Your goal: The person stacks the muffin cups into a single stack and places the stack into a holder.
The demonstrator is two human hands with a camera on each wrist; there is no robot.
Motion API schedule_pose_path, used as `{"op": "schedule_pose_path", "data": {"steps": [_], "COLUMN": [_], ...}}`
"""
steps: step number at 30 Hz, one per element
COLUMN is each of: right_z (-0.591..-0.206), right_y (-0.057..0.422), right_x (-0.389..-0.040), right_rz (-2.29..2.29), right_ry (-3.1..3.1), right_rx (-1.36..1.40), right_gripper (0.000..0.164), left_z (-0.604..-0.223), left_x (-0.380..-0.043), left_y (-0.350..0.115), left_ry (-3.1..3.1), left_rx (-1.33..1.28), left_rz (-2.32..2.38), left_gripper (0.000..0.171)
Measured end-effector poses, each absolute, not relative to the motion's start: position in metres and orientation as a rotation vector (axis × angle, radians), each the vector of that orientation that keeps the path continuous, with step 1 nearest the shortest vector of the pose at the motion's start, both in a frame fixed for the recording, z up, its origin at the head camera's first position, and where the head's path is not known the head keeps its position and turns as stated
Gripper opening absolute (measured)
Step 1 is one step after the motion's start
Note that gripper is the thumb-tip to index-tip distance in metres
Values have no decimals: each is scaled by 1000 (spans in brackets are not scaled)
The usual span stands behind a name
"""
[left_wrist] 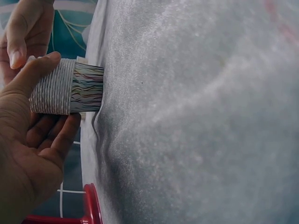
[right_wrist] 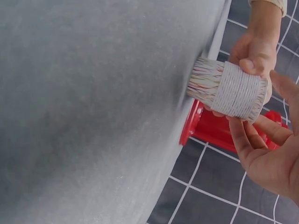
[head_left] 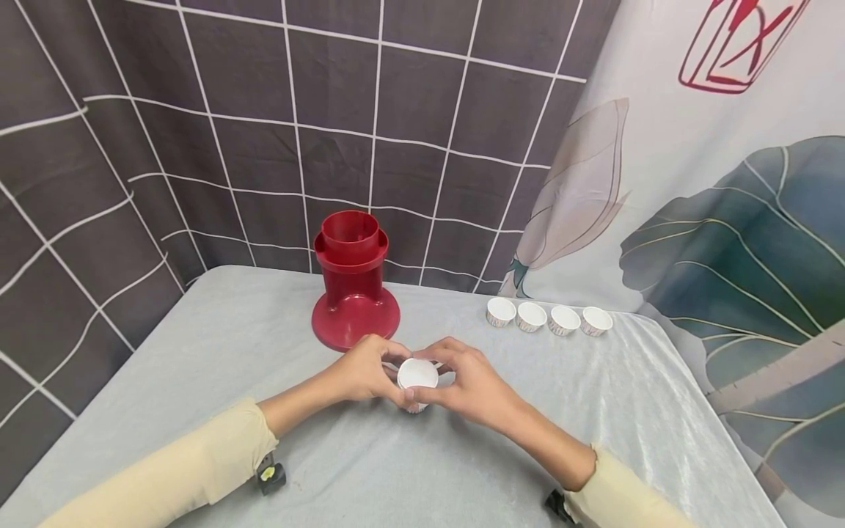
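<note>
A stack of nested small paper baking cups (head_left: pixel 418 373), white inside with colored wavy lines outside, stands on the cloth-covered table in front of me. My left hand (head_left: pixel 367 372) grips it from the left; in the left wrist view its thumb and fingers lie on opposite sides of the stacked rims (left_wrist: pixel 52 91). From the right, my right hand (head_left: pixel 470 383) curls thumb and fingers about the top of the stack. The right wrist view shows its fingertips (right_wrist: pixel 243 148) at the stack's upper end.
Behind my left hand stands a red plastic holder (head_left: pixel 356 320) with a round base and tube-like top. Several single paper cups (head_left: pixel 531 317) sit in a row at the table's back right. A dark grid-patterned curtain (head_left: pixel 330 95) hangs behind the table (head_left: pixel 264 323).
</note>
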State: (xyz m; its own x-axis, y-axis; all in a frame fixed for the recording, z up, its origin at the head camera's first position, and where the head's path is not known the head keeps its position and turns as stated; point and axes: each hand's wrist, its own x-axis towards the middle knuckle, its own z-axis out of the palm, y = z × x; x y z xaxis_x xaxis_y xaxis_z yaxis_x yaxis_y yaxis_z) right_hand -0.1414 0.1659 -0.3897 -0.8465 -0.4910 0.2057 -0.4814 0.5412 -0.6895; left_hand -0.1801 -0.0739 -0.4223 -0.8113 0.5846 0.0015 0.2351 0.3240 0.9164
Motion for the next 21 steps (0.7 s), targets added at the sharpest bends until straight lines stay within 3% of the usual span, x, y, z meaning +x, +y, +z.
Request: {"op": "schedule_pose_path", "data": {"steps": [6, 21], "right_z": [-392, -389], "right_y": [167, 159], "right_x": [-141, -141], "right_rz": [-1215, -1096], "right_ry": [2759, 2855], "right_rx": [-857, -738], "right_gripper": [40, 44], "left_z": [-423, -425], "left_x": [-180, -180], "left_y": [-74, -75], "left_ry": [2207, 2235], "left_rx": [711, 717], "left_rz": [1525, 1499], "left_gripper": [44, 45]}}
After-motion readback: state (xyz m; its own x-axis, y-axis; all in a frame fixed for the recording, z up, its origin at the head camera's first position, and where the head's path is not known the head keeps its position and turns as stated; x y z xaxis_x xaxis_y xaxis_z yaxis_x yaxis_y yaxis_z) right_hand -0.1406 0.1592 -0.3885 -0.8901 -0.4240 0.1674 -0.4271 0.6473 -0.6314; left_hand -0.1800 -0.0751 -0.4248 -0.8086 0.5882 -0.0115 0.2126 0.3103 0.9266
